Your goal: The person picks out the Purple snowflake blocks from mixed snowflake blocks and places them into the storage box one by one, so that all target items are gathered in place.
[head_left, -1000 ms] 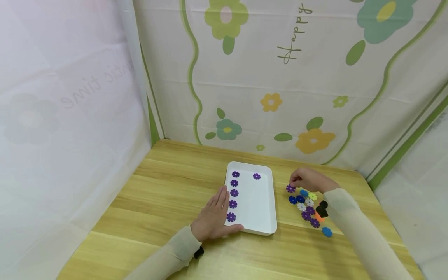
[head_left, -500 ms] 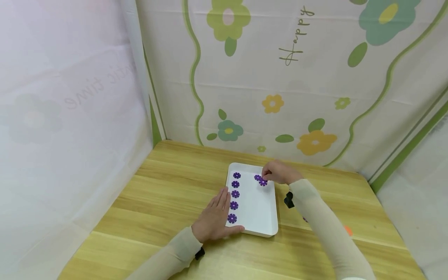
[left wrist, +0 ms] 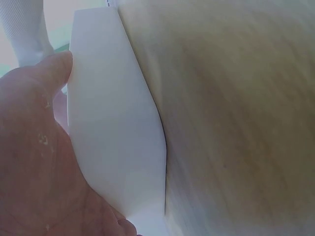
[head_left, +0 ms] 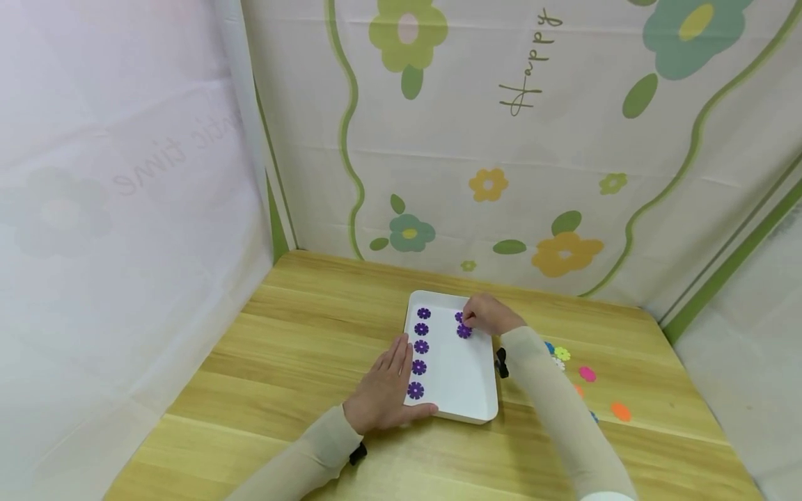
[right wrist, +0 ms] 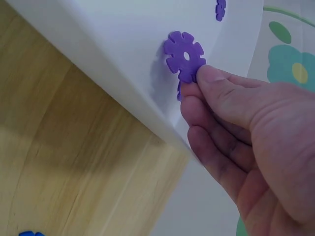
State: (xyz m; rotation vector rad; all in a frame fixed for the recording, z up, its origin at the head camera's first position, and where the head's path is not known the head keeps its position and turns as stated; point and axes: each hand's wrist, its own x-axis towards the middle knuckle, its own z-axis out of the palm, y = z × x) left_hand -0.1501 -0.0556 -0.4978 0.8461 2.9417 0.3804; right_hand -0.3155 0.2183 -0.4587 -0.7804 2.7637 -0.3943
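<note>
A white tray [head_left: 447, 376] lies on the wooden table, with a column of several purple snowflake discs [head_left: 421, 346] along its left side. My left hand [head_left: 382, 390] rests against the tray's near left corner, fingers straight along the left rim and thumb on the near rim. In the left wrist view that thumb [left wrist: 59, 66] touches the tray's outer wall. Over the far right part of the tray, my right hand [head_left: 491, 314] pinches a purple snowflake disc [right wrist: 184, 55] by its edge between thumb and forefinger. Another purple disc [head_left: 459, 316] sits just beyond it, partly hidden by the fingers.
Right of the tray, loose discs lie on the table, partly hidden by the right sleeve: a yellow disc [head_left: 562, 353], a pink disc [head_left: 587, 374] and an orange disc [head_left: 621, 411] among them. A printed curtain [head_left: 438, 139] stands behind the table.
My right hand has carried a purple disc from the loose pile leftward over the tray, then shifted slightly left and nearer. The left hand has stayed on the tray's corner.
</note>
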